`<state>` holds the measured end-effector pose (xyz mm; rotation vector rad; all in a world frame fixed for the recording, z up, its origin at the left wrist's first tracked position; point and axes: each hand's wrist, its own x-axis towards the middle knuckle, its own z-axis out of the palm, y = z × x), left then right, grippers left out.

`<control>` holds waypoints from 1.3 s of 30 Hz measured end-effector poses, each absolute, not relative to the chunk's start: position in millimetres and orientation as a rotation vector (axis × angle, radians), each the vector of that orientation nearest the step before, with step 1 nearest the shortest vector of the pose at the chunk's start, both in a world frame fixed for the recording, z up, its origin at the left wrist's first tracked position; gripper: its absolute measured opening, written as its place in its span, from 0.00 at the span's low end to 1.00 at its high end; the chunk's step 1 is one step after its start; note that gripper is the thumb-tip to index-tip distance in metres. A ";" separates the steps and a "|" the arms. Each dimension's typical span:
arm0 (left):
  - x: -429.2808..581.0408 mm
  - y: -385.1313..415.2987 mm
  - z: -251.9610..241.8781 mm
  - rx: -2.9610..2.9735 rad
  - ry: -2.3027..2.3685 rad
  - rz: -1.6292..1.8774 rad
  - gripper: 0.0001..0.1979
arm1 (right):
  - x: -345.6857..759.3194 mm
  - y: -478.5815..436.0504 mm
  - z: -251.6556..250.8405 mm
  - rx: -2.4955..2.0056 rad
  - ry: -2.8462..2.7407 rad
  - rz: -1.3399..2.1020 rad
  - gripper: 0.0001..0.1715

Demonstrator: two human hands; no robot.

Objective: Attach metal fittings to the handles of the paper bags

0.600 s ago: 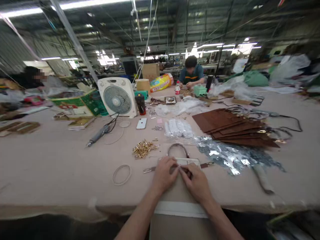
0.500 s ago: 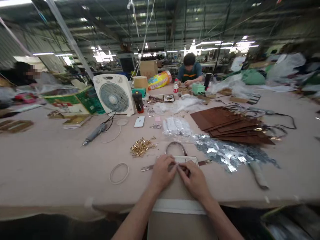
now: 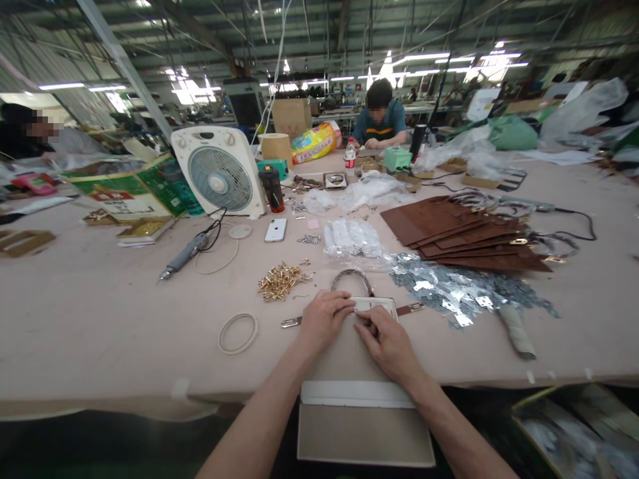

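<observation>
A beige bag panel (image 3: 349, 362) lies flat at the near table edge, its handle loop (image 3: 352, 277) arching beyond it. My left hand (image 3: 324, 319) rests curled on the panel's top edge. My right hand (image 3: 387, 342) pinches at the same edge beside it; what its fingertips hold is too small to name. A brown strap with metal ends (image 3: 409, 309) runs under both hands. A heap of gold metal fittings (image 3: 279, 281) lies just beyond my left hand.
A white ring (image 3: 238, 332) lies to the left. Silver foil scraps (image 3: 449, 293), stacked brown leather panels (image 3: 464, 239), a phone (image 3: 275, 229), a rotary tool (image 3: 182, 257) and a white fan (image 3: 219, 174) sit farther back. A person (image 3: 382, 123) works at the far end, another at far left.
Both hands stay on the panel's top edge. The camera has tilted down, so more of the panel's lower part hanging over the table edge shows.
</observation>
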<state>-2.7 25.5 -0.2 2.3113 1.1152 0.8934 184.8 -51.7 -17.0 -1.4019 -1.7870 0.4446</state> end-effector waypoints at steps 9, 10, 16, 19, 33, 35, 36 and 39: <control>0.1 19.5 -4.5 2.343 1.121 0.996 0.08 | 181.4 -53.9 -15.4 -1.390 -1.823 0.461 0.08; 0.1 19.2 -4.3 2.344 1.118 1.008 0.08 | 181.7 -54.3 -15.7 -1.396 -1.813 0.471 0.09; -6.8 11.0 -4.0 2.330 1.075 1.103 0.11 | 186.2 -50.5 -18.3 -1.481 -1.572 0.573 0.18; -10.9 5.9 -4.4 2.263 1.085 1.161 0.10 | 186.0 -44.0 -16.9 -1.500 -1.528 0.539 0.16; -7.9 23.6 -16.5 2.458 0.953 1.105 0.06 | 182.4 -18.6 5.9 -1.652 -1.615 0.446 0.06; -5.7 26.7 -17.2 2.491 0.929 1.112 0.08 | 182.5 -17.7 5.7 -1.670 -1.586 0.459 0.06; -4.7 27.7 -17.3 2.503 0.919 1.117 0.08 | 182.3 -17.4 5.6 -1.679 -1.576 0.462 0.06; -2.8 30.1 -17.6 2.525 0.898 1.123 0.10 | 181.0 -16.9 5.5 -1.708 -1.556 0.464 0.05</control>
